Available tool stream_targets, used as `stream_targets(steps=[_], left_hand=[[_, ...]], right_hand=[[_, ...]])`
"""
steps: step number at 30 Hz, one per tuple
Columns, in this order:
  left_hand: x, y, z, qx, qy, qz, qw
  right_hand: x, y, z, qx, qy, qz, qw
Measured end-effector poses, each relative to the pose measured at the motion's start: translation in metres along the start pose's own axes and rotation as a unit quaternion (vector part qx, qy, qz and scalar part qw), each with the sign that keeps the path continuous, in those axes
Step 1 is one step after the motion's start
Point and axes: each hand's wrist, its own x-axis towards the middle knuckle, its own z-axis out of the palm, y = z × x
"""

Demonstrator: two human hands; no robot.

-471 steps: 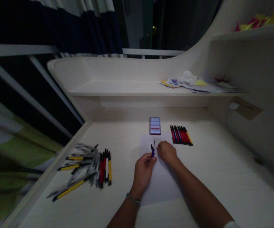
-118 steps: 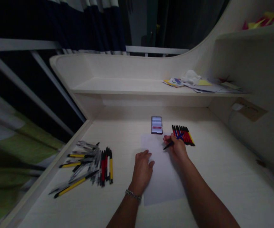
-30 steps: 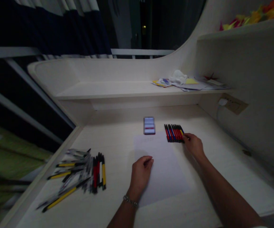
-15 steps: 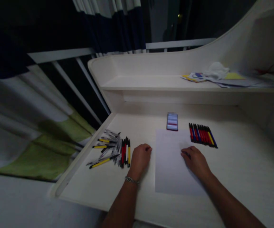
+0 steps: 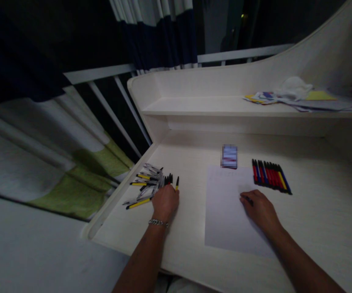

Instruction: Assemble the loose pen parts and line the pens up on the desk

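Observation:
My left hand (image 5: 165,201) has its fingers curled down at the right end of the pen pile, around a yellow pen with a black tip (image 5: 177,184). Its fingertips are mostly hidden under the hand. Beside them, black tips of a few more pens (image 5: 168,178) stick out. My right hand (image 5: 259,209) rests on a white sheet of paper (image 5: 221,215), thumb and fingers pinched together. Something small and dark shows between them; I cannot make out what it is. Loose clear and yellow pens (image 5: 145,183) lie heaped left of my left hand.
Red, blue and yellow pens lie in a neat row (image 5: 270,177) right of the paper. A phone (image 5: 230,156) lies above the sheet. Papers and a crumpled white thing (image 5: 294,87) are on the shelf (image 5: 194,105). A curtain (image 5: 90,162) hangs left of the desk.
My left hand has moved left from beside the paper onto the pens. The yellow pen now stands apart from its neighbours. The right hand stays over the paper; the view has shifted slightly.

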Motion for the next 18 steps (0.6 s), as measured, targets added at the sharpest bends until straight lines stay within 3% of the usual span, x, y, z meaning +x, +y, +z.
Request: stream_targets(steps=[4, 7, 13, 18], left_hand=[[0.001, 0.007, -0.008, -0.015, -0.015, 0.014, 1.000], [-0.002, 0.023, -0.013, -0.064, -0.018, 0.060, 0.996], [-0.014, 0.090, 0.001, -0.155, -0.046, 0.137, 0.977], [-0.021, 0.138, 0.019, -0.138, -0.046, 0.182, 0.972]], right_hand=[[0.001, 0.000, 0.000, -0.001, -0.001, -0.001, 1.000], [0.001, -0.002, -0.001, 0.004, -0.003, 0.001, 1.000], [0.003, -0.008, -0.005, 0.017, -0.008, 0.018, 1.000], [0.004, -0.012, -0.008, 0.030, -0.007, 0.028, 0.999]])
